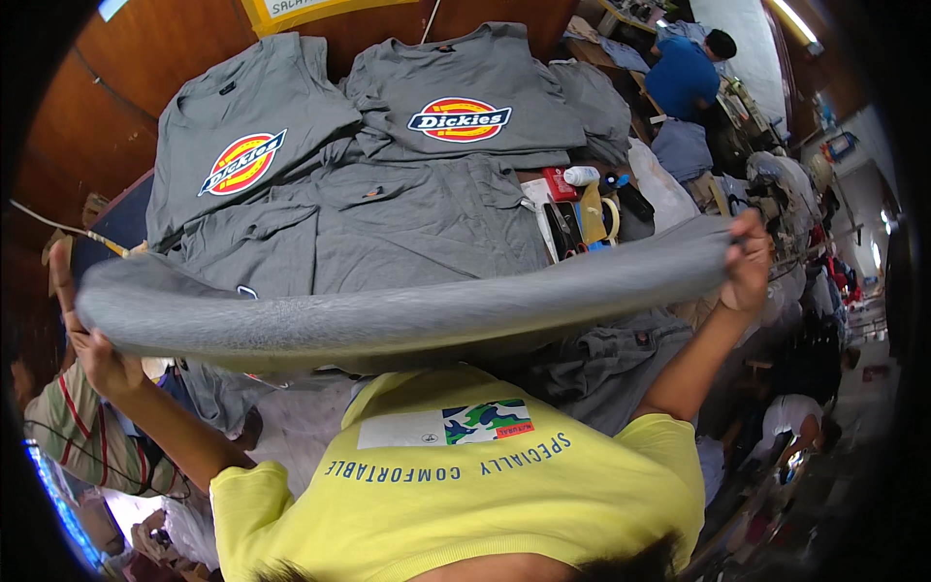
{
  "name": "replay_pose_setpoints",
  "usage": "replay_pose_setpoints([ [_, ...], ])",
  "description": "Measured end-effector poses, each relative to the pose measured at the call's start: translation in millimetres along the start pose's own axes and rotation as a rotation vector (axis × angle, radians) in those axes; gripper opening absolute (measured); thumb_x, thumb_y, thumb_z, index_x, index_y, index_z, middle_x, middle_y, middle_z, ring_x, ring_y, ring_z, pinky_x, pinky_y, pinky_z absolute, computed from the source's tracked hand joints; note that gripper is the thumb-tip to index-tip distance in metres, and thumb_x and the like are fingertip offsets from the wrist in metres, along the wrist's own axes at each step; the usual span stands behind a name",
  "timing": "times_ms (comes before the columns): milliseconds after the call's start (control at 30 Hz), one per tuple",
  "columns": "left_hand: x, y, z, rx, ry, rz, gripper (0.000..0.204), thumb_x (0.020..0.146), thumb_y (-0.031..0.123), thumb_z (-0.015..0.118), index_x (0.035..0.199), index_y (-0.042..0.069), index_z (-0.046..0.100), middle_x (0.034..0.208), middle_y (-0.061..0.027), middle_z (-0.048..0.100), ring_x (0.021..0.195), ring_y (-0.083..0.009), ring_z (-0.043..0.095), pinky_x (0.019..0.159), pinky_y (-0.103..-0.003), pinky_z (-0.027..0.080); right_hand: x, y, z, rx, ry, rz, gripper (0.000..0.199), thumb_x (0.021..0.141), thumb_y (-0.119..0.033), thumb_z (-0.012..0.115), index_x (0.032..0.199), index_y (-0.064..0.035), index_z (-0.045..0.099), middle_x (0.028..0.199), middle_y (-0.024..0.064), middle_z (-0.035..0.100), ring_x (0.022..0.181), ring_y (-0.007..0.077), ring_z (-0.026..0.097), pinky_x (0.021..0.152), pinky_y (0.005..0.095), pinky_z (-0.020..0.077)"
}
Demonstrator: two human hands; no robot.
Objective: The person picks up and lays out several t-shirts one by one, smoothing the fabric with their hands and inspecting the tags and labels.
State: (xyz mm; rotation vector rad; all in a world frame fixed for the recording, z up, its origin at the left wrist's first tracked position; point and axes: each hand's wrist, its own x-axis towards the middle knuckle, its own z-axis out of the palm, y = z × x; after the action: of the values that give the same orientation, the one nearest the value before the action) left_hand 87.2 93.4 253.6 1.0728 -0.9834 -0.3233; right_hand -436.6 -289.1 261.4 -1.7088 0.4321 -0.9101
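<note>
A grey garment [407, 310] is stretched wide in front of my chest, smeared by motion, so I cannot make out its cut. My left hand [109, 361] grips one end, with one finger raised past the cloth. At the other end, higher up, my right hand [747, 267] pinches the cloth between thumb and fingers. Beyond the garment lie two grey T-shirts, the left one [262, 116] and the right one [456, 78], each with a red, yellow and blue chest print. More grey clothing [388, 228] is spread nearer to me, partly hidden behind the held cloth.
Right of the shirts sit scissors [564, 228], a tape roll [610, 218], a red box [560, 184] and a white bottle [582, 176]. A wooden wall [145, 68] stands behind. At upper right, a person in blue [684, 78] is among heaped clothes. Striped cloth [87, 427] lies at left.
</note>
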Motion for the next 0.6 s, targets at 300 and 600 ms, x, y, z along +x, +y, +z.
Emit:
replay_pose_setpoints([
  [300, 172.4, -101.3, 71.8, 0.415, -0.176, -0.114, 0.035, 0.075, 0.007, 0.063, 0.109, 0.003, 0.057, 0.11, -0.004, 0.056, 0.098, -0.0129, 0.05, 0.085, -0.023, 0.037, 166.4, 55.3, -34.6, -0.717, -0.108, 0.086, 0.026, 0.069, 0.004, 0.054, 0.09, -0.0055, 0.065, 0.087, 0.0015, 0.062, 0.081, 0.0116, 0.057, 0.074, 0.024, 0.0437],
  [600, 261.1, -154.7, 125.0, 0.207, -0.014, -0.075, 0.03, 0.077, -0.001, 0.054, 0.107, -0.002, 0.056, 0.094, -0.0071, 0.062, 0.081, -0.0136, 0.057, 0.073, -0.023, 0.045, 288.6, 160.3, -88.3, -0.337, 0.612, -0.303, 0.021, 0.069, 0.004, 0.066, 0.087, -0.0079, 0.068, 0.086, 0.0027, 0.062, 0.076, 0.0113, 0.055, 0.07, 0.0231, 0.0432],
])
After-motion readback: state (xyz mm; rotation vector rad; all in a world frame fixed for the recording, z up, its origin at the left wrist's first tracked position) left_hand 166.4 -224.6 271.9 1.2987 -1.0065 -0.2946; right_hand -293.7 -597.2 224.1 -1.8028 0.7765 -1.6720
